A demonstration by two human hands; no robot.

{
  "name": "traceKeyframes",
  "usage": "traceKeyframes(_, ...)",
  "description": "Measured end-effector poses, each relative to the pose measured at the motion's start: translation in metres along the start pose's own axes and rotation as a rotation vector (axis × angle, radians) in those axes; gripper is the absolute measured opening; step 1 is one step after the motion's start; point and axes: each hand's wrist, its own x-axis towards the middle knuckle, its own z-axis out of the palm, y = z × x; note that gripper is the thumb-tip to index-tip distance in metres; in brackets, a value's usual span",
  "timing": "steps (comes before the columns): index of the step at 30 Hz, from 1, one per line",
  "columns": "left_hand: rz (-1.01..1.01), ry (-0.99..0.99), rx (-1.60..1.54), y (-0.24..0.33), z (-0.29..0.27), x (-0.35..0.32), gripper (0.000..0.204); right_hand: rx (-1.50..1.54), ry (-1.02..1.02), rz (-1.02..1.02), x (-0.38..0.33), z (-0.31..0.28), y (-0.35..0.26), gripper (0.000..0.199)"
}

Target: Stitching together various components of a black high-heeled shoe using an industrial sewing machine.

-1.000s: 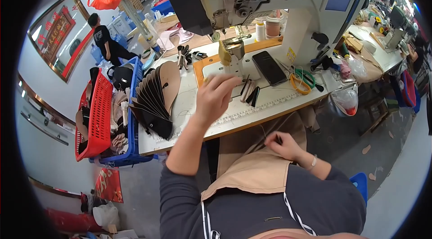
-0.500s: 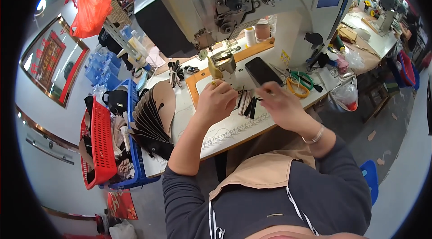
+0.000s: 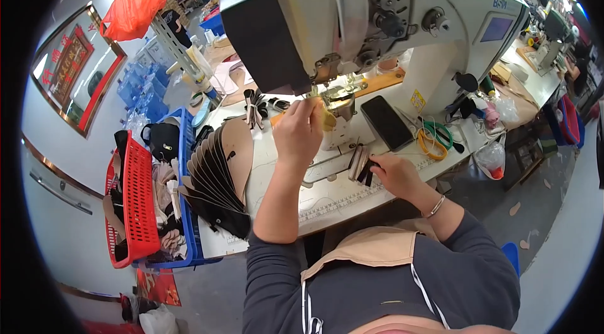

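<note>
My left hand (image 3: 299, 131) is raised beside the needle area of a large white industrial sewing machine (image 3: 418, 16), fingers closed. What it grips, if anything, is hidden; a yellowish piece of the machine shows just right of the knuckles. Lower right, my right hand (image 3: 397, 174) rests at the table with its fingertips pinched on a dark strip end. That end belongs to a small bundle of short beige and black strips (image 3: 358, 164) on the white sewing table (image 3: 277, 192). A black phone (image 3: 385, 122) lies behind the bundle.
Left of my arm stands a fan of dark-edged beige pieces (image 3: 228, 154). Beyond it are a red basket (image 3: 141, 198) and a blue basket (image 3: 196, 233). Scissors with green and orange handles (image 3: 434, 140) lie at right. A ruler strip (image 3: 340, 203) runs along the table's front edge.
My left hand has risen toward the needle area. My right hand, blurred above the table before, has come down onto the strips. The whole view has shifted slightly.
</note>
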Motion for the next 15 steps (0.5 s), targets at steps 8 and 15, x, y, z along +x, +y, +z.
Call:
traceKeyframes(8,0.059,0.023,-0.075,-0.01,0.015,0.0,0.004,-0.011,0.1,-0.063,-0.017,0.009,-0.002,0.027)
traceKeyframes(15,0.048,0.055,-0.127,-0.013,0.02,0.001,0.004,-0.021,0.082,-0.025,-0.013,0.009,-0.002,0.027)
